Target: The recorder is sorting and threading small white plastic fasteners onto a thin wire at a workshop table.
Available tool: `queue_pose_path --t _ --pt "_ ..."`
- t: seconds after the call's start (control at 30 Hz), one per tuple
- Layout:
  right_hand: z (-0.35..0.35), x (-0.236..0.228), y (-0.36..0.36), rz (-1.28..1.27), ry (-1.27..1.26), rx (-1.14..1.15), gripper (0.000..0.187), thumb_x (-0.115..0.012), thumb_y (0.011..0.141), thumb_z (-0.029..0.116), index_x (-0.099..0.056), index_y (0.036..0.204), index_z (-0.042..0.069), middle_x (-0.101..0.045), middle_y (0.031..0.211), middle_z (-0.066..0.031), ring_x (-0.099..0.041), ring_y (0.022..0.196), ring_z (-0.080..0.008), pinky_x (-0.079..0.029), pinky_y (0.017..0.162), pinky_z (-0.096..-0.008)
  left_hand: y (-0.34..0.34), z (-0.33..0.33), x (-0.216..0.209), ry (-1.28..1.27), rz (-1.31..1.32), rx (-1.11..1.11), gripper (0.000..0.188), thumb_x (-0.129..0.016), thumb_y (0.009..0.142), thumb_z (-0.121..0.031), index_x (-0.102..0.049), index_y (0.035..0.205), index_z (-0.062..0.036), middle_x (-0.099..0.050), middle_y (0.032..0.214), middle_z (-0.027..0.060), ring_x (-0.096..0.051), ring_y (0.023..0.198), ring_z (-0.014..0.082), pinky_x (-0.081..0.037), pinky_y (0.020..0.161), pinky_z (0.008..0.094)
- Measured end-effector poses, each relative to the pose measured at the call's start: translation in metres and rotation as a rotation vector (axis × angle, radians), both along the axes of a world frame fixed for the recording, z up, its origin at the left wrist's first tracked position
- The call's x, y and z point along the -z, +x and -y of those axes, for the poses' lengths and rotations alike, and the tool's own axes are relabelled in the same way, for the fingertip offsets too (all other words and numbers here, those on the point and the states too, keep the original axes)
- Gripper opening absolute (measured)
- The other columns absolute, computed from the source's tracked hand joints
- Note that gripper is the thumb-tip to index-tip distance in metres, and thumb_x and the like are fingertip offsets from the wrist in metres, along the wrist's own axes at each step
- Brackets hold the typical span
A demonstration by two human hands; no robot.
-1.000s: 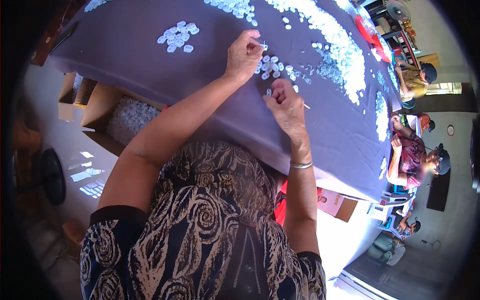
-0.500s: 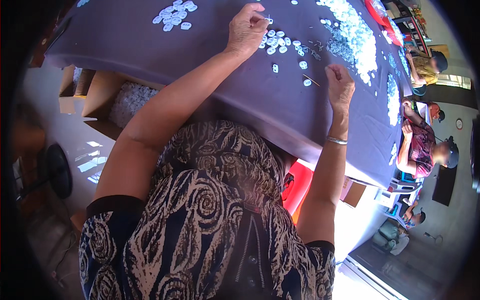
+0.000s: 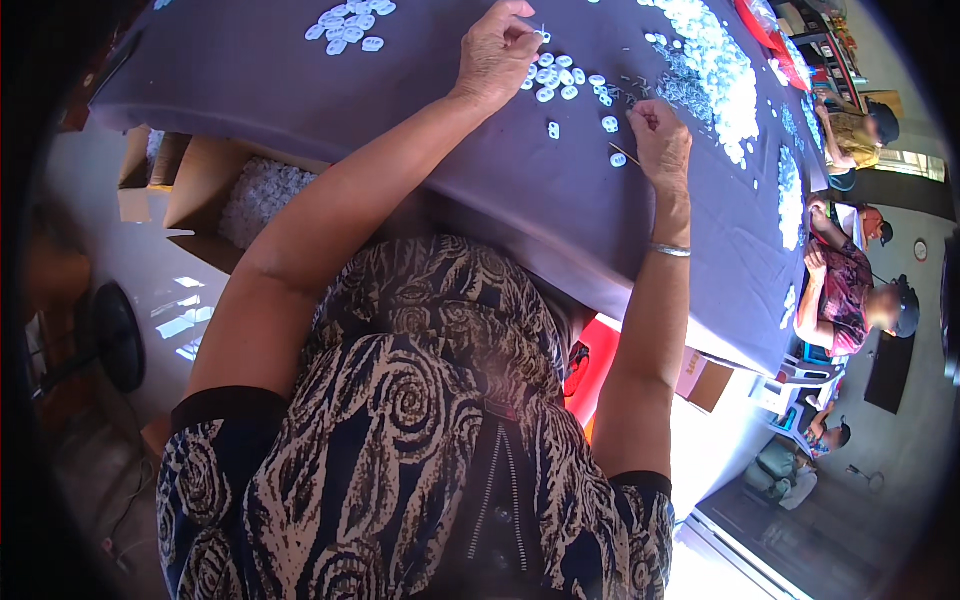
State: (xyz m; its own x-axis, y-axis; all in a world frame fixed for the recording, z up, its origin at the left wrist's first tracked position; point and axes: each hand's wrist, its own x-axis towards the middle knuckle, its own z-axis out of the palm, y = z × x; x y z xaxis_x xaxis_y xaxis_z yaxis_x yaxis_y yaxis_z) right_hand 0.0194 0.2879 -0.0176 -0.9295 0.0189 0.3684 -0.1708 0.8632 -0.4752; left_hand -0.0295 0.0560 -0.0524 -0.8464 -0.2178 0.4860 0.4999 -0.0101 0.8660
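Note:
My left hand (image 3: 497, 58) is closed in a pinch above the far part of the table. At its fingertips is a small white plastic piece (image 3: 544, 37) with something thin sticking up from it. Just below it lies a cluster of white oval pieces with holes (image 3: 565, 77). My right hand (image 3: 660, 135) is also pinched, beside the edge of a pile of small dark metal pins (image 3: 685, 92); what its fingertips hold, if anything, is too small to make out. Next to it lie a thin brown stick (image 3: 624, 152) and a few loose white oval pieces (image 3: 610, 125).
A dark cloth covers the table (image 3: 420, 150). A large heap of white pieces (image 3: 730, 90) spreads along the right. Another oval cluster (image 3: 350, 25) lies far left. A cardboard box of white pieces (image 3: 262, 200) stands below the left edge. Several people sit at the right.
My right hand has moved up and left, from the bare cloth to the edge of the metal pins. The left hand stays almost in place with its white piece.

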Motion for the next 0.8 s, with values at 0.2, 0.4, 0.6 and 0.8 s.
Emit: queue_pose_path --t 0.2,0.4,0.6,0.8 --pt "-0.016 0.002 0.004 0.075 -0.363 -0.089 0.012 -0.066 0.082 0.013 -0.066 0.087 0.001 -0.062 0.076 0.0010 -0.056 0.071 -0.0065 -0.044 0.065 -0.0209 -0.011 -0.001 0.014 0.073 -0.246 0.051 0.025 -0.066 0.080 -0.001 -0.055 0.102 -0.0041 -0.054 0.071 -0.0024 -0.045 0.062 0.0052 -0.040 0.057 0.0204" --pt "-0.010 0.002 -0.012 0.043 -0.156 0.127 0.015 -0.068 0.080 0.015 -0.066 0.087 0.003 -0.065 0.077 -0.0026 -0.060 0.070 -0.0104 -0.046 0.066 -0.0239 0.001 -0.002 0.000 0.018 -0.182 0.051 0.025 -0.066 0.080 0.000 -0.055 0.102 -0.0044 -0.053 0.071 -0.0023 -0.046 0.062 0.0055 -0.040 0.057 0.0201" --pt "-0.008 -0.002 -0.001 0.100 -0.165 0.034 0.017 -0.070 0.079 0.018 -0.068 0.087 0.003 -0.067 0.074 -0.0033 -0.061 0.068 -0.0102 -0.047 0.065 -0.0249 0.000 0.001 0.001 0.001 -0.028 0.029 0.025 -0.065 0.080 0.000 -0.055 0.102 -0.0052 -0.054 0.071 -0.0023 -0.045 0.062 0.0058 -0.040 0.057 0.0203" --pt "-0.006 0.001 0.007 0.072 -0.402 -0.041 0.017 -0.069 0.079 0.015 -0.068 0.089 0.002 -0.061 0.070 0.0029 -0.052 0.065 -0.0045 -0.042 0.060 -0.0216 0.002 0.002 0.000 -0.029 -0.018 0.015 0.025 -0.065 0.080 0.000 -0.055 0.102 -0.0056 -0.055 0.071 -0.0021 -0.045 0.062 0.0062 -0.041 0.056 0.0211"
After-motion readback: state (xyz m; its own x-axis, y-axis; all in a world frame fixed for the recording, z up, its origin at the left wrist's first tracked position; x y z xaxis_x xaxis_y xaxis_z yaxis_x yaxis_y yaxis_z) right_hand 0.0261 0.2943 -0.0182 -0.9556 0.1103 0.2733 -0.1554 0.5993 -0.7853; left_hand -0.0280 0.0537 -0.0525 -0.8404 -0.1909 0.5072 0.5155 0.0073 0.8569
